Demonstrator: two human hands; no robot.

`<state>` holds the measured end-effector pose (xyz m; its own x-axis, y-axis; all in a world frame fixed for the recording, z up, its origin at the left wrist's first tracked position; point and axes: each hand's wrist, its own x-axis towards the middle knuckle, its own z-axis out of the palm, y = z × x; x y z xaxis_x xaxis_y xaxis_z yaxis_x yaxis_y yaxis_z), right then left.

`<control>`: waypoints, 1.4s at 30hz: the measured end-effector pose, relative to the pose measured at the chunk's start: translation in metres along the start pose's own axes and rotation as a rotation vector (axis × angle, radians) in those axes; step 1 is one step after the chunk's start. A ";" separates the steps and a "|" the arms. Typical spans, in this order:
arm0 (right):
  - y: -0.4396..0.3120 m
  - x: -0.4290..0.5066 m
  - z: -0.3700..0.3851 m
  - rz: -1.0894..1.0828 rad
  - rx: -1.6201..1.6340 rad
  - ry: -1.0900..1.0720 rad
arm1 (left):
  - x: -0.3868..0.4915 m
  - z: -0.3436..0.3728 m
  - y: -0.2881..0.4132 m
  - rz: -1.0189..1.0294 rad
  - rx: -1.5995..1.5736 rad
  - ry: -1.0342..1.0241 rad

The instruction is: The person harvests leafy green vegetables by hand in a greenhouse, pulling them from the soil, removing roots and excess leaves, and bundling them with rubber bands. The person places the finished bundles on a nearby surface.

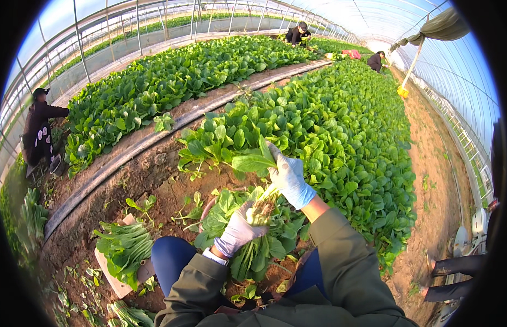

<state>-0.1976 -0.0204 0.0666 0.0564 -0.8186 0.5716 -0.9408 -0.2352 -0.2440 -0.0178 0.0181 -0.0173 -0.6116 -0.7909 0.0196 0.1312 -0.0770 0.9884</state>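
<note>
My left hand [238,229], in a thin pale glove, is closed around a bunch of leafy green vegetables [259,216]; its pale stem ends and roots face up and its leaves hang down. Just above and to the right, my right hand [289,175], in a whitish-blue glove, grips a leafy green plant [253,162] whose leaves point up and left and whose stem end reaches the bunch. More loose greens [227,204] lie around and under the left hand, over the rim of a pinkish container. My palms and some fingertips are hidden.
Dense rows of leafy greens [339,135] grow ahead. Bundled greens [126,249] rest on a board [116,282] at left. A long pipe or strip [155,141] crosses the soil. One person [43,126] crouches at left, others [297,34] farther off; someone's legs [457,274] show at right.
</note>
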 end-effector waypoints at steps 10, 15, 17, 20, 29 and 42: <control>0.122 -0.012 0.016 0.635 0.733 0.125 | 0.007 -0.003 0.006 -0.024 -0.099 0.097; 0.051 -0.035 0.032 0.031 0.011 -0.554 | -0.009 -0.018 0.012 0.068 -0.205 0.152; 0.056 -0.014 0.015 0.254 0.959 -0.555 | -0.010 -0.019 0.009 0.128 -0.133 0.136; 0.029 -0.014 -0.001 0.345 1.535 -0.576 | -0.013 -0.019 0.012 0.118 -0.217 0.076; 0.010 -0.007 -0.006 0.253 1.649 -0.473 | -0.019 -0.021 0.016 0.048 -0.403 -0.062; -0.008 -0.025 -0.042 0.207 1.093 -0.555 | -0.027 -0.044 0.034 0.232 -0.247 0.224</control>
<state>-0.2053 0.0243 0.0875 0.3246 -0.9404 0.1012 -0.1926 -0.1704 -0.9664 0.0373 0.0106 0.0093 -0.3626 -0.9149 0.1773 0.4460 -0.0034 0.8950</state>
